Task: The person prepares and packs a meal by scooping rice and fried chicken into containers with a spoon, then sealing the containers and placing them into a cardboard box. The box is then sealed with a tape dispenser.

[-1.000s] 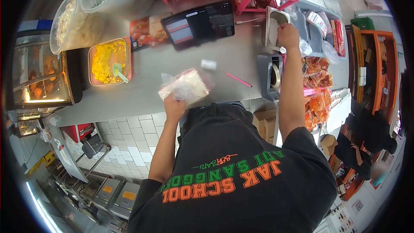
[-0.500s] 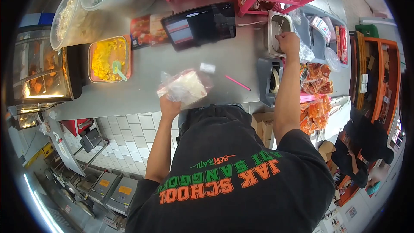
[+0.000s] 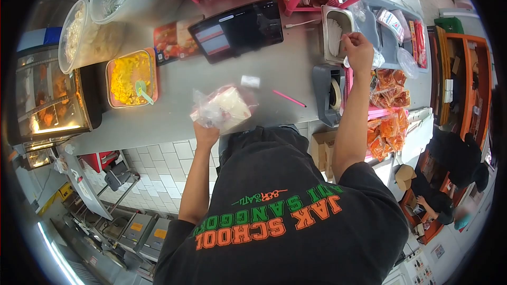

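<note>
My left hand (image 3: 206, 134) is closed on the gathered end of a clear plastic bag (image 3: 205, 110), over the counter's front edge. Inside the bag is a pale, boxy package (image 3: 232, 104). My right hand (image 3: 360, 51) is above the right edge of a metal container (image 3: 346, 17), its fingers pinched together. Whatever they may hold is too small to make out. Thin white pieces (image 3: 334, 37) lie in that container. A small white packet (image 3: 250, 81) and a pink pen (image 3: 289, 98) rest on the counter between my hands.
A black tablet (image 3: 240, 29) stands at the back. A tape dispenser (image 3: 323, 95) sits below the metal container. At left are a tub of yellow food (image 3: 124, 76) with a green scoop, and a heated display case (image 3: 50, 97). Orange packets (image 3: 390, 89) lie at right. Another person (image 3: 435, 200) is far right.
My right hand has lifted from inside the metal container to above its right edge. My left hand keeps hold of the bag. The whole view has shifted slightly.
</note>
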Demonstrator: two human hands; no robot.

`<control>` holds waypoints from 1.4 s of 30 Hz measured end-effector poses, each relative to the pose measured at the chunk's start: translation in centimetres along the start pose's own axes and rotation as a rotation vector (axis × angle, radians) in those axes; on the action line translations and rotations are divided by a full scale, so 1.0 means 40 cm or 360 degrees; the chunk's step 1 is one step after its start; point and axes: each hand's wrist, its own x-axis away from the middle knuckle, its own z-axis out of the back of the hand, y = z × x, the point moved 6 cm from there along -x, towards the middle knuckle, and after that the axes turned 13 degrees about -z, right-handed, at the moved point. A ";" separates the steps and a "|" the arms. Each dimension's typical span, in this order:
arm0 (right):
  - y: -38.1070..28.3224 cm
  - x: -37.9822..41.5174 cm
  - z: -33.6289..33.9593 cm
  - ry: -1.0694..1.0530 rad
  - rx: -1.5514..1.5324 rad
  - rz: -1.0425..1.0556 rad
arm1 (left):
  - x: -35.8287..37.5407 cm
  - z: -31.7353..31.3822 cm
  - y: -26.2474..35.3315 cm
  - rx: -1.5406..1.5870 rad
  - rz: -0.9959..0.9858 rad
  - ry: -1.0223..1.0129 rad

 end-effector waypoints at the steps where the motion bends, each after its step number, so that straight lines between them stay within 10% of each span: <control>1: -0.013 0.013 -0.004 -0.0026 -0.0270 0.0048 | -0.001 0.001 -0.001 -0.0003 0.0001 -0.0006; 7: -0.093 0.228 -0.231 -0.1003 -0.0321 0.0168 | -0.006 0.026 -0.008 -0.0758 -0.0518 -0.0391; 9: -0.112 0.386 -0.340 -0.1596 -0.0178 0.0160 | 0.009 0.028 -0.083 0.0356 0.0295 -0.0226; 12: -0.089 0.610 -0.483 -0.2112 -0.0108 0.0258 | -0.013 0.041 -0.060 0.0550 0.0573 -0.0268; 17: -0.065 0.703 -0.600 -0.1885 -0.0242 0.0250 | -0.008 0.041 -0.072 0.0675 0.0797 -0.0165; 29: -0.129 0.617 -0.613 -0.1758 0.0356 0.1259 | 0.044 0.039 0.046 -0.0627 -0.0327 -0.0206; 36: -0.146 0.678 -0.636 -0.1841 0.0371 0.1196 | 0.000 0.045 0.085 -0.0939 -0.0414 -0.0392; 42: -0.149 0.667 -0.610 -0.1788 -0.0074 0.0596 | 0.002 0.068 0.031 -0.0126 0.0252 0.0492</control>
